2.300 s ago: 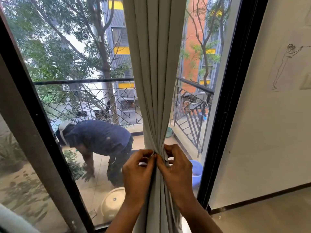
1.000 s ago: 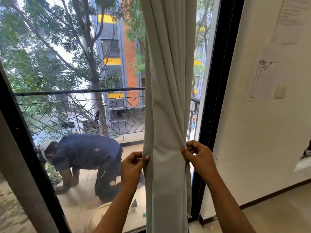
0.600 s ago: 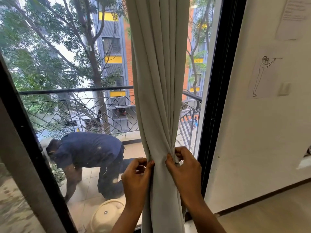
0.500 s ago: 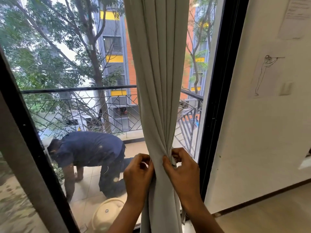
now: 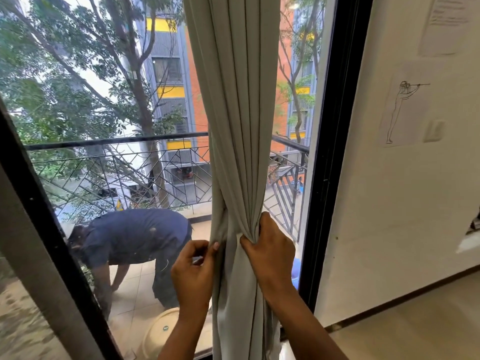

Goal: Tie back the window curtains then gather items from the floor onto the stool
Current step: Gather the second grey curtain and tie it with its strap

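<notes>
A pale grey curtain [image 5: 236, 113] hangs gathered in a narrow bunch before the window. My right hand [image 5: 270, 253] clutches the bunched folds from the right at waist height. My left hand [image 5: 193, 274] pinches the curtain's left edge just below, thumb and forefinger closed on the cloth. A strip of the same cloth seems wrapped around the bunch above my left hand. The stool and the floor items are out of view.
A black window frame [image 5: 330, 157] stands right of the curtain, with a cream wall [image 5: 405, 203] bearing a drawing. Outside the glass a person [image 5: 130, 242] bends over on a railed balcony, near a round cream lid [image 5: 161, 331].
My hands spread the curtain apart a second ago, then closed it into a tight bunch. My right hand now grips higher on the folds, my left sits lower at the edge.
</notes>
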`<state>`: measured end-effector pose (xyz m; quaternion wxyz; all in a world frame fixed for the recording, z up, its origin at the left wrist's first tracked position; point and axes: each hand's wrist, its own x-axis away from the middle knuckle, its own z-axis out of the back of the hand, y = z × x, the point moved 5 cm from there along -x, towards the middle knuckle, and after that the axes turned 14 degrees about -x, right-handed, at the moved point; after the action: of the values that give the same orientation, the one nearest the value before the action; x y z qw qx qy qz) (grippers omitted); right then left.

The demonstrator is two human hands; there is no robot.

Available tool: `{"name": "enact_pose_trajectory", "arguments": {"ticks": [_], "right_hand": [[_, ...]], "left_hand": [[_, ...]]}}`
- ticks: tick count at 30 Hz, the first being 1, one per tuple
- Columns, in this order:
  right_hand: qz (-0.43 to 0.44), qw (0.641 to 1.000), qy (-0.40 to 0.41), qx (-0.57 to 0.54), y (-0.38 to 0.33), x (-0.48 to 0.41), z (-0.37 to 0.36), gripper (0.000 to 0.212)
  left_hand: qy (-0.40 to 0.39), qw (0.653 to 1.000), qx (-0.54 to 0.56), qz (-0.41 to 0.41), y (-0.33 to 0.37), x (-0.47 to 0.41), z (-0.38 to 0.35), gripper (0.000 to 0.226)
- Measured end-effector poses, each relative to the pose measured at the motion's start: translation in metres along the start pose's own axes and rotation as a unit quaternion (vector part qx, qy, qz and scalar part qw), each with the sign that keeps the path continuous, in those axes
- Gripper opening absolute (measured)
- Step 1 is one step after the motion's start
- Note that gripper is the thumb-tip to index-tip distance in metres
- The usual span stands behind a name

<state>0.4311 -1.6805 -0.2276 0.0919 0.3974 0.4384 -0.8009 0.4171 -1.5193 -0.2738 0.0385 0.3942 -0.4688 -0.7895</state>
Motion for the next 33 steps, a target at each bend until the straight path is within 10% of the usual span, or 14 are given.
{"name": "enact_pose_trajectory", "arguments": {"ticks": [10, 23, 33], "right_hand": [[0.035, 0.997, 0.020, 0.064, -0.006, -0.002, -0.024, 0.044], [0.040, 0.959, -0.225, -0.169, 0.011, 0.016, -0.013, 0.057], [-0.003, 0.988, -0.119, -0.099, 0.008, -0.004, -0.001, 0.024]], "left_hand": [[-0.009, 0.996, 0.069, 0.059, 0.007, 0.012, 0.005, 0.005], [-0.118, 0.989, 0.085, 0.037, 0.014, -0.002, -0.012, 0.016], [-0.152, 0.970, 0.179, 0.072, 0.009, 0.010, -0.014, 0.009]]}}
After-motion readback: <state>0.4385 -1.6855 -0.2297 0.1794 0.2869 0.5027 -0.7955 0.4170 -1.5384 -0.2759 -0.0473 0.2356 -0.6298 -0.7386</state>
